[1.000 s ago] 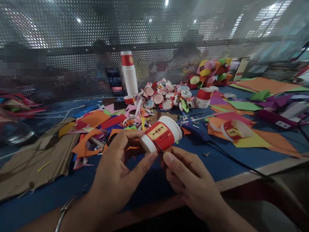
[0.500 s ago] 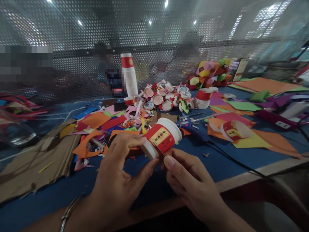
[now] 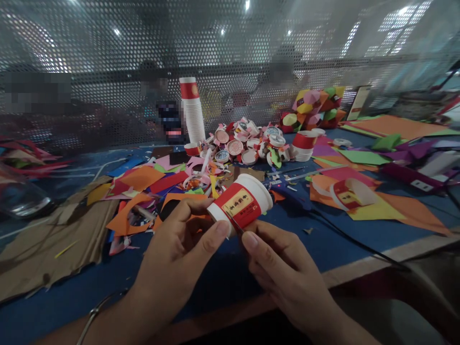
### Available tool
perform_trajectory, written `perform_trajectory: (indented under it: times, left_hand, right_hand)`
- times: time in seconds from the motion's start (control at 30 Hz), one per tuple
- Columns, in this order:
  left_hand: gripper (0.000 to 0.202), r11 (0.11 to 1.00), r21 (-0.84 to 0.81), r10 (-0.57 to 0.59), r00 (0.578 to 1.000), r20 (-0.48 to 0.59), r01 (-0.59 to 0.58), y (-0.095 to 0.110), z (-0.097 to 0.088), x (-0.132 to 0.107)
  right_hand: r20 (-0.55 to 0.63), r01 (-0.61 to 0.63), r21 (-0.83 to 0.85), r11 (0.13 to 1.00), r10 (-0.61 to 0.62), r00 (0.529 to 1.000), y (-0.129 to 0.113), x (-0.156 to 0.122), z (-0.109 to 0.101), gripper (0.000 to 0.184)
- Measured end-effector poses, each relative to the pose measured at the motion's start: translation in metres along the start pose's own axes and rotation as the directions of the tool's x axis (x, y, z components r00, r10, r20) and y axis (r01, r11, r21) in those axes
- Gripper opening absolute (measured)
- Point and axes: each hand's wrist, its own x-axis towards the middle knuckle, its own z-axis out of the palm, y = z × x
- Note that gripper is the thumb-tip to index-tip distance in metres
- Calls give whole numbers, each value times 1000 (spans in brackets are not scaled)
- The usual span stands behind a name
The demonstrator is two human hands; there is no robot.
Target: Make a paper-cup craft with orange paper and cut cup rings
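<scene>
A red and white paper cup [image 3: 247, 201] with a gold label lies tilted between my hands, its rim toward the upper right. My left hand [image 3: 183, 244] grips the cup's base end, thumb on the near side and fingers behind. My right hand [image 3: 276, 263] is closed below the cup, pinching a thin dark blade [image 3: 235, 223] that lies against the red band near the base. The blade's handle is hidden in the fingers, so I cannot tell which cutting tool it is.
Coloured paper scraps [image 3: 140, 179] and cardboard [image 3: 61, 239] lie left. Behind stand a cup stack [image 3: 194, 115] and a heap of cut cup bottoms [image 3: 235, 146]. A blue corded tool [image 3: 293, 196] and a cut cup ring [image 3: 352, 194] lie right. The table edge [image 3: 377, 261] is close.
My left thumb has shifted up onto the cup's lower side, and my left fingers have re-gripped the base. The cup has turned slightly. My right hand stays almost in place with the blade.
</scene>
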Motion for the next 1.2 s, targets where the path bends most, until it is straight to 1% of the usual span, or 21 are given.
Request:
perform_trajectory:
  times: [0.1, 0.23, 0.4, 0.63, 0.93, 1.07, 1.13, 1.2]
  left_hand:
    - [29, 999, 32, 14, 1000, -16, -14, 0, 0, -2]
    - [28, 993, 97, 67, 997, -40, -63, -1, -1, -5]
    - [29, 982, 153, 119, 992, -31, -113, -2, -2, -6]
    - [30, 962, 225, 163, 987, -4, -158, -4, -4, -9]
    - [29, 929, 292, 235, 972, 13, -229, -8, -6, -5]
    - [33, 891, 369, 278, 960, 22, -267, -11, -9, -6]
    - [35, 850, 434, 312, 949, 41, -298, -12, -11, -6]
    - [36, 789, 507, 370, 927, 61, -348, -13, -14, -6]
  right_hand:
    - [3, -1, -22, 1000, 1, 1000, 0, -1, -1, 44]
    - [10, -1, -27, 1000, 1, 1000, 1, -2, -2, 44]
    - [23, 18, 22, 1000, -18, 1000, 0, -2, -1, 42]
    - [33, 40, 56, 998, -42, 999, 3, -1, -2, 40]
    - [33, 38, 29, 999, -39, 999, 4, 0, -2, 42]
    - [42, 30, 57, 998, -32, 999, 3, 0, -1, 39]
    - [42, 31, 66, 997, -34, 999, 2, -1, -1, 39]
    - [43, 33, 55, 998, -35, 998, 2, -2, -2, 40]
